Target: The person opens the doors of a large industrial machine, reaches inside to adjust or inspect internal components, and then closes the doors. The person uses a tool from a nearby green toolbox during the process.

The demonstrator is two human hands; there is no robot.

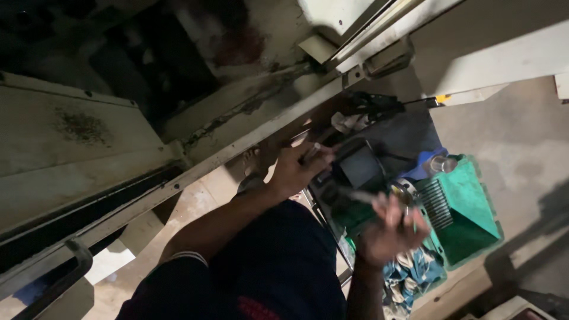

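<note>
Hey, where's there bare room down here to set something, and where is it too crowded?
The bare concrete floor right of the green crate is free, as are the pale tiles under the machine's edge, beside the left arm. It is crowded between the left hand and right hand: dark parts, a rag and the crate's contents leave no gap.

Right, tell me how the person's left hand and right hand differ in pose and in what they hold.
The left hand sits higher in the view, close under the pale machine frame; the right hand hangs lower, over the green crate. The left hand's grip is closed on a small pale tool; the right hand's grip holds a thin metal rod, blurred. Both are bare and both hold something.
</note>
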